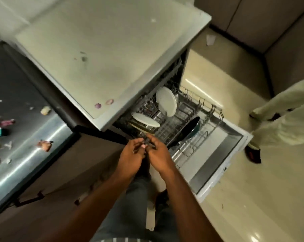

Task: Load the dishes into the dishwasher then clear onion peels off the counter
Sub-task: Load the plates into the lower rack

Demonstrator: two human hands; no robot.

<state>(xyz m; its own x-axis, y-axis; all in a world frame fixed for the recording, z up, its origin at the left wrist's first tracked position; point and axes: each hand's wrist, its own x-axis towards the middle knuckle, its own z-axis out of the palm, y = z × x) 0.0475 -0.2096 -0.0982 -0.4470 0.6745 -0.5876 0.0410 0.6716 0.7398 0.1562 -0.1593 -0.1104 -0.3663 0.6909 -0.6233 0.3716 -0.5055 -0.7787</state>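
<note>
At the front edge of the pulled-out lower rack (179, 119), just below the dishwasher's (217, 154) top panel, the left hand (130, 159) and the right hand (159, 154) meet over a small dark item. Its outline is too blurred to name, and I cannot tell which way it points. The fingers (139, 145) of both hands curl in and pinch it between them, right at the rack's near corner.

The risk, as I judge it: the item is small and shared by two hands, so a loose pinch could drop it through the rack wires or onto the open door (222, 165) below. The rack is also out far enough that a knock from either forearm could rattle the dishes.

Those dishes lie clearly enough. One white plate (166, 101) stands on edge toward the rack's back, its face toward the camera. A second white plate (145, 120) leans low near the left edge, over other dishes. A dark pan (189, 130) lies tilted, its long axis running from the near left to the far right side.

On the desk (25, 137) at the left, onion peels (44, 145) are scattered — two more pieces (104, 103) sit near the top panel's front edge.
</note>
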